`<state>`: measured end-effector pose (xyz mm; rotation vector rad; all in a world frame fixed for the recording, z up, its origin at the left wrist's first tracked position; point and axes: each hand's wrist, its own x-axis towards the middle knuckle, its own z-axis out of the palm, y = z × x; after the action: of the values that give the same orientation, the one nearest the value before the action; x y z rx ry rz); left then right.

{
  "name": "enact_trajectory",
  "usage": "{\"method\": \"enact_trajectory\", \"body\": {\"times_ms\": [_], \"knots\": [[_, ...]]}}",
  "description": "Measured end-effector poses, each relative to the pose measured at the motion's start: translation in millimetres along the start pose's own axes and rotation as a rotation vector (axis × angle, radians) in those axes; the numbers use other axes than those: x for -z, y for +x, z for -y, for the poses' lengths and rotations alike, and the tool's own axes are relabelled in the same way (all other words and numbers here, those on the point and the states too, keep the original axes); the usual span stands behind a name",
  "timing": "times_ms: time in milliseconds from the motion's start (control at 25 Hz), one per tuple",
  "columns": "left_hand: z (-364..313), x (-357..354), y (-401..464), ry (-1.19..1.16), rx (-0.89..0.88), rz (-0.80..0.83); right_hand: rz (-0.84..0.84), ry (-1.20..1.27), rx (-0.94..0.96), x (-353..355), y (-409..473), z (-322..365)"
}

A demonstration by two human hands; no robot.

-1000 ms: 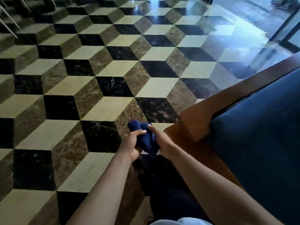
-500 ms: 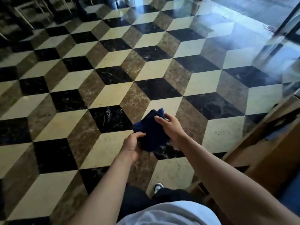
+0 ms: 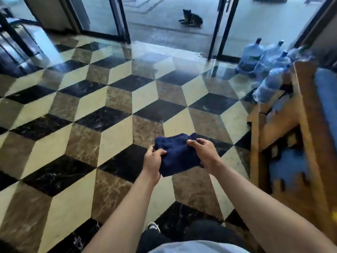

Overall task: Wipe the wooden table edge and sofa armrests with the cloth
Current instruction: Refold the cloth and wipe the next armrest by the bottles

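Polished marble floor in a cube pattern of cream, brown and black tiles fills most of the view, running up to dark-framed glass doors at the far side. Compared with half a second earlier, the view has lifted and swung: the doors, a small dark cat lying beyond them and a cluster of clear blue water bottles at the right have come into sight. The carved wooden sofa frame with its blue cushion now stands taller along the right edge.

A dark navy cloth is held in the air between both hands, over the floor and apart from the sofa. The left hand pinches its lower left side with thumb on top; the right hand has fingers curled over its upper right corner, and the cloth is spread wider than before.

The sofa and bottles are smeared by motion blur, and the sofa is cut off at the right edge.
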<state>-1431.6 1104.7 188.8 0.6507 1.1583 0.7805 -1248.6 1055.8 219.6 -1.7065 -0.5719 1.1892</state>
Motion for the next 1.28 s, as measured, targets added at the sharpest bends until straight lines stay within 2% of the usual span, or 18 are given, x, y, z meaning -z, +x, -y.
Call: {"method": "enact_trajectory", "body": {"times_ms": [160,320,400,560,720,840,1040,1280], "knots": [[-73,-70,116,0.281,-0.016,0.157,-0.147,0.118,-0.007,20,81,55],[-116,-197,233,0.556,-0.049,0.318,-0.319,0.294,-0.028,81,188,88],[-127,-256,294,0.620,-0.059,0.358,-0.360,0.380,-0.031,113,254,97],[-143,-363,391,0.686,-0.023,0.328,-0.362,0.472,-0.051,178,356,141],[-163,-488,451,0.777,-0.015,0.412,-0.494,0.466,-0.080,266,435,189],[-166,-565,498,0.853,-0.033,0.447,-0.571,0.462,-0.095,316,491,205],[-143,-719,601,0.943,-0.025,0.647,-0.754,0.493,-0.146,414,604,220],[-112,-875,703,1.110,0.149,0.855,-1.038,0.413,-0.335,508,711,241]]}}
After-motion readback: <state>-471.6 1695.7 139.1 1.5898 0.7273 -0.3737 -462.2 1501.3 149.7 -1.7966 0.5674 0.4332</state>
